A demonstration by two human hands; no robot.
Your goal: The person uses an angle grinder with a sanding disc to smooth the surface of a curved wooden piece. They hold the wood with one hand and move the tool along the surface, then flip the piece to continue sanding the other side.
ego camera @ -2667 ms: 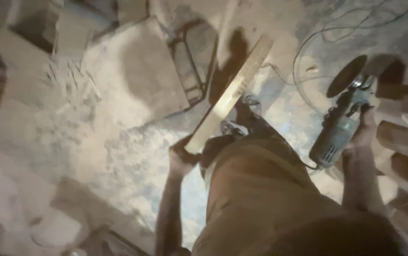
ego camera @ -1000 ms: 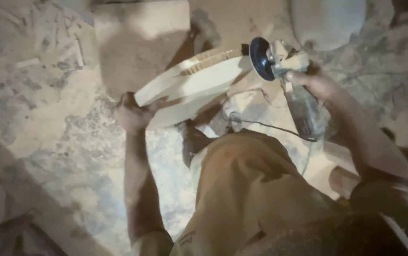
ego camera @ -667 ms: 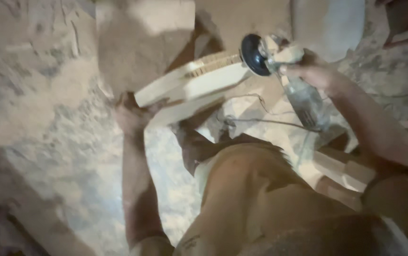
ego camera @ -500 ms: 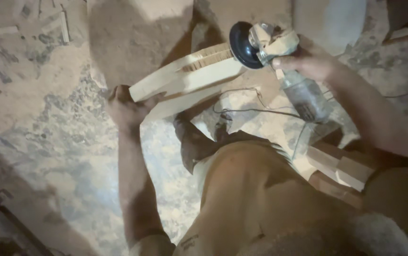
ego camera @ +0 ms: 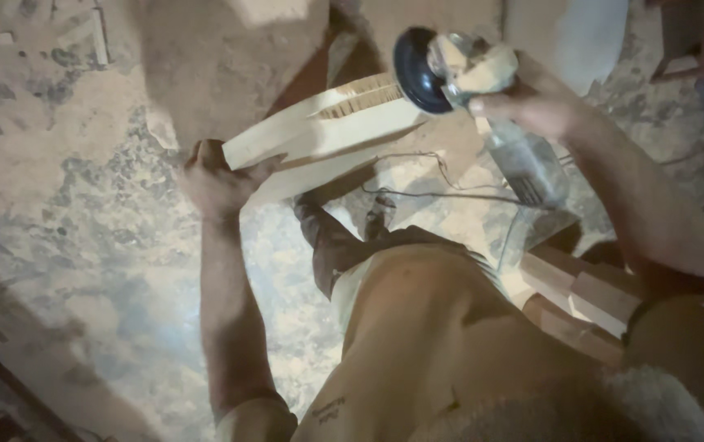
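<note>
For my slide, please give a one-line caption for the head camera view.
Left hand grips a pale wooden piece while right hand presses an angle grinder against it.

One head-worn camera looks steeply down from close above the person's own body, arms rising toward the frame's top, dusty floor (ego camera: 82,245) beneath

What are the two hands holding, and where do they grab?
The left hand grips the pale wooden plank at its near end. The right hand holds the angle grinder around its body, behind the disc.
</note>
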